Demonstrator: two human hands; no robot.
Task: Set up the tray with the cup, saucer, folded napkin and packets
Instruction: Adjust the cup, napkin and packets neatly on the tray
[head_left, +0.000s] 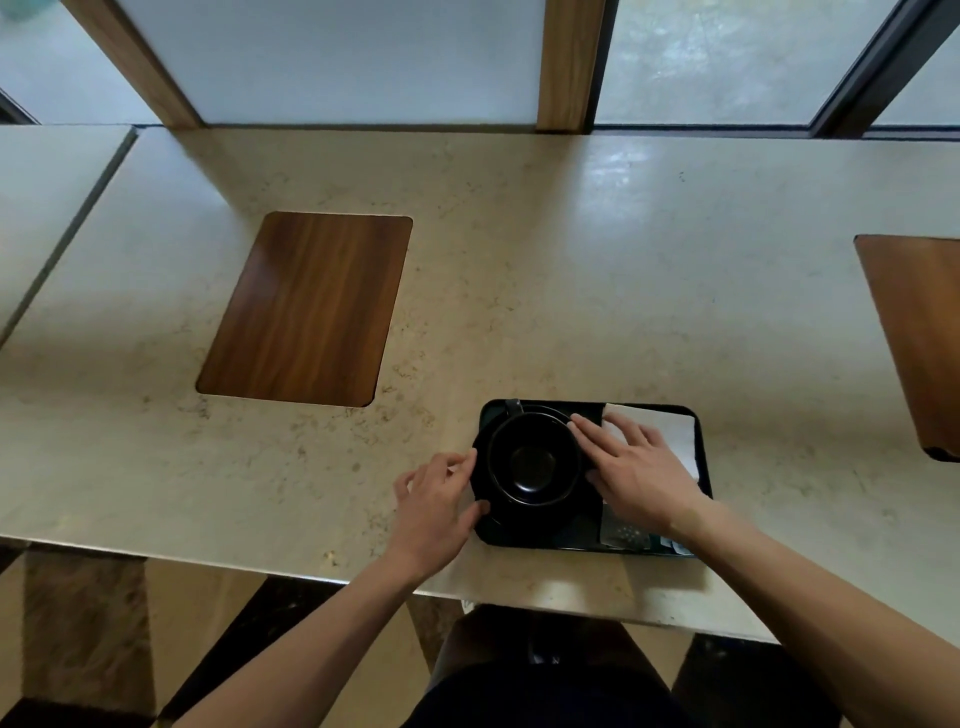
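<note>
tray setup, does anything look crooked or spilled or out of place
Nothing is spilled or damaged. The black cup sits upright and empty on its black saucer, which overhangs the left rim of the black rectangular tray. The folded white napkin lies flat on the right; the packets sit at the near edge.

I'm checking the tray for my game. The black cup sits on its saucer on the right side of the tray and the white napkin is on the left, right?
Not quite. The head view shows them swapped: the black cup sits on its saucer on the left side of the tray, and the white napkin is on the right.
</note>
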